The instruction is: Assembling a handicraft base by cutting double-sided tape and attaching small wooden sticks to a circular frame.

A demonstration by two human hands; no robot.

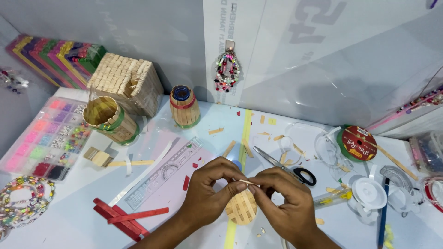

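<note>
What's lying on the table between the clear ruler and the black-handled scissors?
In the head view, between the ruler and the scissors lie small red scraps, a loose wooden stick and the left hand.

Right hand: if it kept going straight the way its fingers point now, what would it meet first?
The right hand points left toward the left hand. It would first meet the left hand's fingertips, already pinching the same thin wooden stick above the round woven stick piece. Depth between them is unclear.

Scissors (286,166) right of ruler (164,174)
</note>
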